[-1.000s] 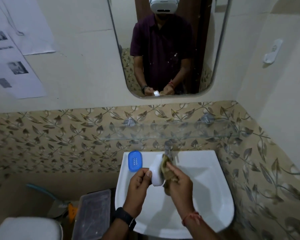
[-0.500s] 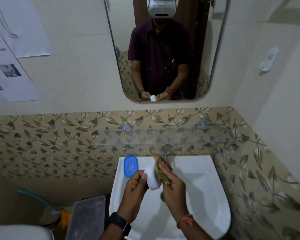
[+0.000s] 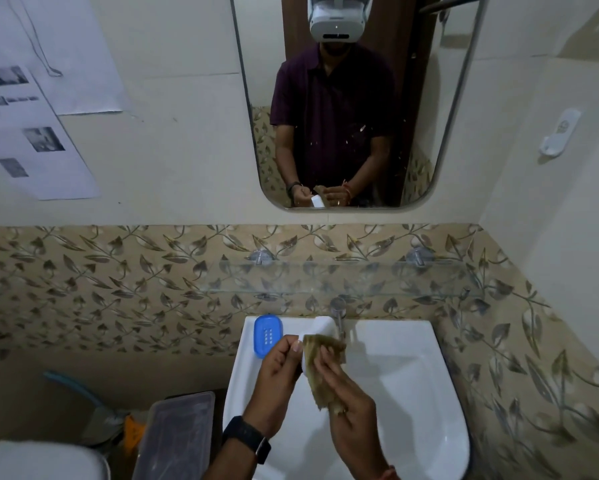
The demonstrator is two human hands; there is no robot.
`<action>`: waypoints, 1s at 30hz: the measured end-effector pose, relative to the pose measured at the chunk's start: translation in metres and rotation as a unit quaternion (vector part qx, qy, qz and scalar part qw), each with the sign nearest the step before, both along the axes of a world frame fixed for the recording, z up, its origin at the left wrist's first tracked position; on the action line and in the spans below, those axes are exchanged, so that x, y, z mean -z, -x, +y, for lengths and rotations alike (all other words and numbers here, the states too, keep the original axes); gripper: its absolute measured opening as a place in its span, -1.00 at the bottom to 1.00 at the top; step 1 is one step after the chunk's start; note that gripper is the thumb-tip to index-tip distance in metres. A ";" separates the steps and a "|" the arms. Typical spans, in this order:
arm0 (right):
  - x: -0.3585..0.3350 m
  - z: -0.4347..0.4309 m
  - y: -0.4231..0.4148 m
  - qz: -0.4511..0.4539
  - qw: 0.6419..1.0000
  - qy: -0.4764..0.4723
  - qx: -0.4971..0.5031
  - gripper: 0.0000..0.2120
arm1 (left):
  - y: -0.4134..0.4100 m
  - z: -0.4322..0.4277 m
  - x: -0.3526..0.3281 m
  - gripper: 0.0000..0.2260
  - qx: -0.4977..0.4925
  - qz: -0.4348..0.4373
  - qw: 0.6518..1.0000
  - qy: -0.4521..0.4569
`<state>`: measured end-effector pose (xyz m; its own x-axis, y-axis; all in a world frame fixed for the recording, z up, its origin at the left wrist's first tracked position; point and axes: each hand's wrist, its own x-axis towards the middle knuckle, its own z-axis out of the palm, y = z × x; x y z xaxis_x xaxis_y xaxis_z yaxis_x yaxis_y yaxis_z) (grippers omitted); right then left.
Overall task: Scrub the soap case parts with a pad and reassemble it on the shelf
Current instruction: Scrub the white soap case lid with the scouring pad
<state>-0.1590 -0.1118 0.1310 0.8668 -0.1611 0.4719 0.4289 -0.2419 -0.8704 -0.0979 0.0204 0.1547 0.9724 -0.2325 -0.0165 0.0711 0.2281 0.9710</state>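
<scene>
My left hand (image 3: 277, 379) grips a white soap case part (image 3: 320, 327), held upright over the white sink (image 3: 408, 393). My right hand (image 3: 350, 407) presses a brownish scrub pad (image 3: 324, 365) flat against that part's face, hiding most of it. The blue soap case part (image 3: 267, 335), with small drain holes, lies on the sink's back left rim, a little left of my left hand. The glass shelf (image 3: 343, 280) runs along the wall above the sink with nothing on it.
A chrome tap (image 3: 338, 315) stands at the sink's back, just behind the white part. A mirror (image 3: 353, 98) hangs above the shelf. A grey lidded plastic box (image 3: 178, 431) and a white toilet tank lid (image 3: 38, 460) sit to the lower left.
The view has tilted and moved closer. The pad has slid down the white part's face, and both hands have shifted a little toward the tap.
</scene>
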 end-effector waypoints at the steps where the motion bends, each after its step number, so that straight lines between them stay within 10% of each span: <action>1: 0.005 -0.002 0.000 0.000 1.000 0.010 -0.005 -0.44 | 0.000 0.002 0.001 -0.66 -0.005 0.001 1.000 0.000; 8: 0.000 -0.014 -0.040 0.273 0.948 -0.152 0.060 -0.54 | 0.004 0.007 0.010 -0.72 -0.010 0.036 0.999 0.024; 14: 0.000 -0.003 -0.029 0.365 0.810 -0.459 0.002 -0.75 | 0.010 0.006 0.018 -0.66 -0.029 0.040 0.998 -0.027; 30: 0.002 -0.040 0.005 0.461 0.787 -0.400 -0.086 -0.67 | -0.007 0.022 0.051 -0.76 -0.056 -0.021 0.988 -0.143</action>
<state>-0.1645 -0.1520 0.1292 0.8229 0.0708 -0.5637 -0.5084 0.5347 -0.6750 -0.0908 0.0419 0.1036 0.9931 -0.1149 -0.0248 0.0189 -0.0525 0.9984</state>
